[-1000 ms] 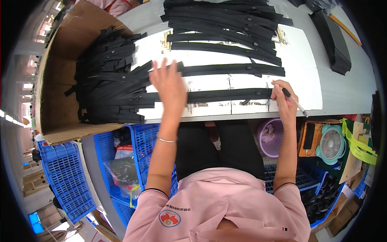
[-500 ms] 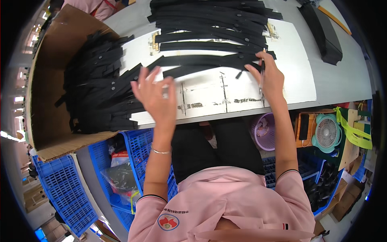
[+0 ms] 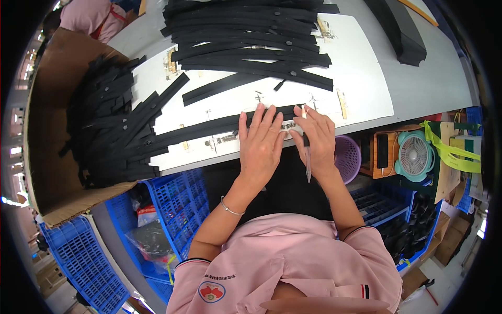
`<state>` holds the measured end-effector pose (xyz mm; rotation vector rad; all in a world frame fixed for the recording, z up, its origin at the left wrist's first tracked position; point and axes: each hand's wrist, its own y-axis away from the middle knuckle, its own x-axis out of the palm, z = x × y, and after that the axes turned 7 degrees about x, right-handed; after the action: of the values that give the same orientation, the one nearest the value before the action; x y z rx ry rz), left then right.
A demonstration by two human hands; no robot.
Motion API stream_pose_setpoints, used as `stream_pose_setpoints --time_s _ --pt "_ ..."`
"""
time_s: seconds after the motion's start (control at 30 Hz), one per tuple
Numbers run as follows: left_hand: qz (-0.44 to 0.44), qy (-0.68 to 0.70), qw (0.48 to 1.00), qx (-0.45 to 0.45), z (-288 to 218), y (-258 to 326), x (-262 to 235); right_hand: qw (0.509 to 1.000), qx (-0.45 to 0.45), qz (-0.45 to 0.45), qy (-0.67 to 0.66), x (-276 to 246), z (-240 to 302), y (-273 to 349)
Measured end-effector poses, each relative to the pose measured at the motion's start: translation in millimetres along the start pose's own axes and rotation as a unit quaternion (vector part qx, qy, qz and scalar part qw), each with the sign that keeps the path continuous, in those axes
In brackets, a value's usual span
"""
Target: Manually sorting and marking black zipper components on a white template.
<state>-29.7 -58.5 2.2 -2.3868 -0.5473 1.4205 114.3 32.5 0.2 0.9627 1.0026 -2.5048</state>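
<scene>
A long black fabric strip lies along the near side of a white board with dark marks on it. My left hand lies flat on this strip, fingers stretched out, holding nothing. At the strip's right end, my right hand touches it with the fingers and grips a slim pen whose clear barrel points toward me. Several black strips with round dark buttons are laid side by side farther up the board. One strip lies slanted below them.
A cardboard box on its side at the left spills a heap of black strips. A black folded piece is at the far right. Below the table edge are blue crates, a purple basket and a small fan.
A strip from the left now lies along the board's near side. Both hands have come down onto it, the left moving right, the right moving nearer to me with the pen.
</scene>
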Motion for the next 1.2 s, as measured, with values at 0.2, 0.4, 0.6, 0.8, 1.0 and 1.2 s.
stream_pose_setpoints --time_s 0.2,0.4,0.6,0.8,1.0,1.2 --pt "0.045 -0.033 0.998 -0.043 6 19 -18 0.996 -0.004 -0.017 0.089 -16 -40 15" --pt "0.032 -0.084 0.992 -0.088 25 45 -41 0.990 0.042 -0.028 0.131 -37 -75 16" --pt "0.017 -0.134 0.976 -0.169 53 68 -76 0.991 0.043 -0.029 0.126 -32 -70 16" --pt "-0.003 -0.117 0.981 -0.155 59 74 -76 0.991 0.053 -0.050 0.112 -29 -22 -9" --pt "-0.027 -0.102 0.982 -0.158 59 73 -77 0.927 0.198 0.151 -0.279 12 59 -42" --pt "-0.022 -0.091 0.981 -0.170 59 73 -77 0.866 0.216 0.196 -0.407 78 100 -56"
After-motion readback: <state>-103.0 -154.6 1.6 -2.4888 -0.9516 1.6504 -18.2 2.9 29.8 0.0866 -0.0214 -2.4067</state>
